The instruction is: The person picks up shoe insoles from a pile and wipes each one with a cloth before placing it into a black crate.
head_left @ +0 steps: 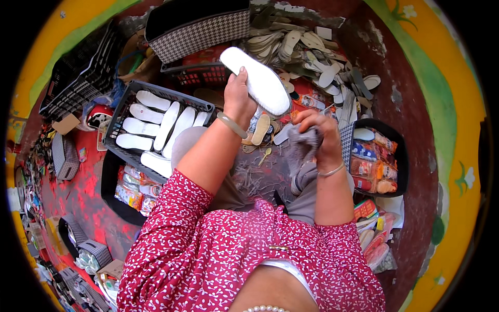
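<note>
My left hand (239, 99) grips a thick white shoe sole (260, 78) by its edge, the thumb lying on its flat face. The sole is raised in front of me, tilted, with its wider end toward the right. To its lower right, my right hand (325, 132) is closed round a crumpled grey cloth (301, 145) that hangs down from the fingers. Cloth and sole are apart. Several similar white soles (167, 127) lie in a dark plastic crate (187, 99) at my left.
Loose soles and insoles (291, 44) are heaped at the far side. A houndstooth box (202, 36) stands at the back. Packaged goods fill a black-lined basket (400, 171) at my right. Scraps and a yellow spoon (265, 155) lie on the floor between my knees.
</note>
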The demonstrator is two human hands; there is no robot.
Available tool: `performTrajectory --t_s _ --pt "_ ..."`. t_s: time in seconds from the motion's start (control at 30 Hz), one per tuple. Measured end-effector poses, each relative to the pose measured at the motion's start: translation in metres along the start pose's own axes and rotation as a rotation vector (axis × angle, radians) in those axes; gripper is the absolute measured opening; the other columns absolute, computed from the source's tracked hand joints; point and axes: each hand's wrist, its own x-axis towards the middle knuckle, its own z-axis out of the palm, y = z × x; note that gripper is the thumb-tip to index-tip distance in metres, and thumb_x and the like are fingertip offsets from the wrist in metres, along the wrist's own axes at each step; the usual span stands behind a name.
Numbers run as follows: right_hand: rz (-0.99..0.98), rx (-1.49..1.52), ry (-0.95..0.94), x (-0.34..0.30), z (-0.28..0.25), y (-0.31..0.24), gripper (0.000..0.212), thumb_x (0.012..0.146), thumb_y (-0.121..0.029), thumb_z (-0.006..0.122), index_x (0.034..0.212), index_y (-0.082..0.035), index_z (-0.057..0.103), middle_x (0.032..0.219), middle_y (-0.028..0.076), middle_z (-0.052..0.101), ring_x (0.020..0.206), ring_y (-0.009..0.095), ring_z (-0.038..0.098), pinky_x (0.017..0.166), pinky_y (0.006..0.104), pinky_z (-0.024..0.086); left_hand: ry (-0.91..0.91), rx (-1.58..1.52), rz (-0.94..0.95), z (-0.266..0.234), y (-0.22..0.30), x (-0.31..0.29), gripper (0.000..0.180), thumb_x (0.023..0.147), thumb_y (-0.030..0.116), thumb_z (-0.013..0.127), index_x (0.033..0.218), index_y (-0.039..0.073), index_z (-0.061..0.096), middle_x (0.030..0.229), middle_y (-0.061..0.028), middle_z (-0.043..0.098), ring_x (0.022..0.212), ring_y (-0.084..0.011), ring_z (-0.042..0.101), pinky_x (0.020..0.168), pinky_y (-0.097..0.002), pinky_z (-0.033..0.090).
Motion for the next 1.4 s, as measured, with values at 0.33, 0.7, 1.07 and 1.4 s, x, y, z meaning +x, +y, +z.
performTrajectory --t_s 0.33,0.7,1.07,1.4 --pt "0.290 0.145 0.111 0.015 0.015 0.028 0.042 0.088 -0.026 0.061 0.117 0.003 0.051 0.103 0.006 0.060 0.088 0.011 0.057 0.076 0.0226 0.046 -0.174 0.009 0.034 0.015 -0.007 -0.011 0.022 0.094 0.013 0.045 0.114 0.004 0.043 0.107 -0.0094 0.055 0.098 -0.0224 0.055 0.088 -0.0399 0.046" --pt "0.484 0.590 -0.057 0.006 0.018 0.035 0.025 0.090 -0.026 0.053 0.100 -0.002 0.055 0.074 0.009 0.062 0.051 0.012 0.054 0.047 0.0218 0.042 -0.381 -0.070 -0.101 0.026 0.007 -0.025 0.077 0.073 0.060 0.064 0.121 0.006 0.038 0.106 -0.0158 0.056 0.104 -0.0291 0.055 0.096 -0.0448 0.043" --pt "0.244 0.047 -0.024 0.011 0.024 0.015 0.090 0.073 -0.032 0.076 0.137 0.006 0.025 0.112 0.012 0.056 0.109 0.016 0.049 0.093 0.0265 0.037 -0.170 0.072 -0.122 0.014 0.006 -0.012 0.073 0.070 0.060 0.067 0.111 0.005 0.040 0.086 -0.0129 0.058 0.078 -0.0243 0.062 0.076 -0.0403 0.053" --pt "0.262 -0.186 -0.064 0.011 0.023 0.025 0.069 0.077 -0.021 0.073 0.132 0.005 0.039 0.109 0.011 0.059 0.097 0.013 0.054 0.083 0.0248 0.044 -0.259 0.253 -0.088 0.015 -0.005 -0.017 0.065 0.075 0.054 0.067 0.111 0.005 0.042 0.089 -0.0126 0.056 0.078 -0.0213 0.061 0.069 -0.0359 0.053"
